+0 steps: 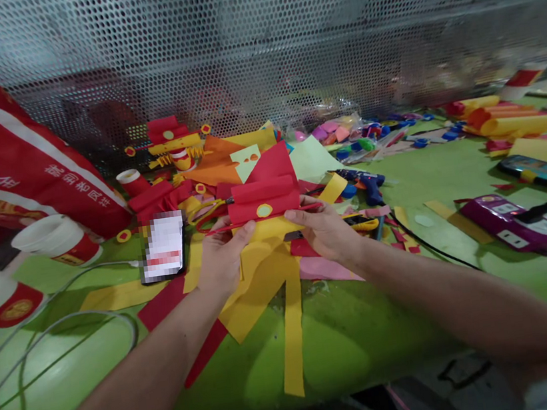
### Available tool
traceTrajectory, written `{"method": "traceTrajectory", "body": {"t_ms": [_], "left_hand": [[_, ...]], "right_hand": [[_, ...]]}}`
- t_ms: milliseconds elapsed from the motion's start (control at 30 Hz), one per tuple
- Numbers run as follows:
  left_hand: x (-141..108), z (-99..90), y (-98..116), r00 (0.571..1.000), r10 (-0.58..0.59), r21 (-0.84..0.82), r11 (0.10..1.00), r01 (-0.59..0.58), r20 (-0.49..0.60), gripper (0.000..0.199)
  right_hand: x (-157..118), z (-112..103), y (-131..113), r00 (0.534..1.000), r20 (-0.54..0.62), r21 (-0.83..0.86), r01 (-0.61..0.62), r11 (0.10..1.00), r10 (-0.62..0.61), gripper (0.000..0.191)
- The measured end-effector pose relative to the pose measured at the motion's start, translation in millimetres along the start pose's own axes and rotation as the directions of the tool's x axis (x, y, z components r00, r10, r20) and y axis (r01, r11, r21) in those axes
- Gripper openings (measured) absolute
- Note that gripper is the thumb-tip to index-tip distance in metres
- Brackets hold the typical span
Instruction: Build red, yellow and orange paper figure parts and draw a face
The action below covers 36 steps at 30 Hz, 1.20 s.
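Observation:
Between my two hands is a red paper piece (263, 196) with a small round yellow-and-green disc on its front and a yellow band below. My left hand (224, 255) pinches its lower left edge, thumb in front. The lower right edge is pinched by my right hand (321, 225), thumb also in front. A thin red strip sticks out past the fingers on both sides. Under the hands lie yellow paper sheets (257, 288), one a long strip pointing toward me. A similar red and yellow paper figure (175, 144) stands behind to the left.
Left are a phone (162, 246), a looped cable (57, 321), paper cups (56, 240) and a big red bag (18, 144). Behind are coloured scraps and a blue glue gun (369, 182). A purple power socket (515, 220) is at right. Perforated metal mesh (243, 47) backs the green table.

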<state>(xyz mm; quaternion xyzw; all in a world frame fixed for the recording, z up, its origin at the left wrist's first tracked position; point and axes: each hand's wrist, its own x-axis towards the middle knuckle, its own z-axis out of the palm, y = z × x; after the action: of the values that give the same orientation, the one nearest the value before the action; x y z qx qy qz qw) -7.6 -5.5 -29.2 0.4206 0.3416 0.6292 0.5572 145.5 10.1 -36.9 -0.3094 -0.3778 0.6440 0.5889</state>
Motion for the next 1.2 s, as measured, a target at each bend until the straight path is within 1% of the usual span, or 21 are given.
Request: {"method": "traceTrajectory", "body": {"t_ms": [133, 267, 333, 433, 500, 633, 733, 833, 900, 967, 1067, 1200], "left_hand": [[-1, 1.2, 1, 1.0, -0.008, -0.004, 1.0, 0.008, 0.01, 0.033], [1, 0.3, 2, 1.0, -0.026, -0.012, 1.0, 0.026, -0.007, 0.03], [3, -1.3, 2, 1.0, -0.009, -0.007, 1.0, 0.009, -0.027, 0.029], [6, -3.9, 2, 0.999, 0.025, 0.003, 1.0, -0.024, -0.046, 0.031], [7, -4.9, 2, 0.999, 0.029, 0.003, 1.0, -0.029, -0.029, 0.032], [8, -6.2, 3, 0.999, 0.019, -0.014, 1.0, -0.018, 0.032, 0.03], [9, -8.3, 2, 1.0, -0.008, -0.041, 0.999, 0.008, -0.002, 0.03], [11, -10.5, 1, 0.997, -0.027, -0.049, 0.999, 0.024, -0.073, 0.033], [11, -11.2, 1, 0.989, -0.022, -0.001, 1.0, 0.022, -0.147, 0.033], [10, -11.2, 1, 0.979, -0.025, 0.085, 0.996, 0.042, -0.2, 0.031], [7, -10.2, 1, 0.98, -0.046, 0.182, 0.98, 0.082, -0.195, 0.028], [6, -10.4, -1, 0.984, -0.042, 0.217, 0.973, 0.08, -0.172, 0.025]], "right_hand": [[1, -1, 1, 1.0, 0.009, -0.01, 0.02, 1.0, -0.02, 0.03], [4, -4, 1, 1.0, 0.016, 0.013, 0.01, 1.0, -0.01, 0.04], [5, -5, -1, 1.0, 0.003, 0.02, -0.002, 1.0, 0.002, 0.044], [7, -5, -4, 1.0, -0.024, 0.021, 0.0, 1.0, 0.0, 0.045], [7, -4, -5, 0.999, -0.037, 0.017, 0.004, 1.0, -0.003, 0.043], [8, -3, -5, 0.998, -0.065, 0.011, 0.008, 1.0, -0.007, 0.036], [10, -6, -5, 0.996, -0.089, 0.017, 0.022, 1.0, -0.02, 0.033], [13, -10, -5, 0.991, -0.134, 0.033, 0.026, 0.999, -0.022, 0.033], [15, -12, -5, 0.988, -0.154, 0.051, 0.031, 0.998, -0.023, 0.032], [15, -12, -5, 0.986, -0.162, 0.06, 0.038, 0.997, -0.028, 0.03], [15, -11, -4, 0.985, -0.164, 0.052, 0.053, 0.997, -0.044, 0.031], [14, -9, -3, 0.989, -0.145, 0.028, 0.044, 0.999, -0.039, 0.033]]}}
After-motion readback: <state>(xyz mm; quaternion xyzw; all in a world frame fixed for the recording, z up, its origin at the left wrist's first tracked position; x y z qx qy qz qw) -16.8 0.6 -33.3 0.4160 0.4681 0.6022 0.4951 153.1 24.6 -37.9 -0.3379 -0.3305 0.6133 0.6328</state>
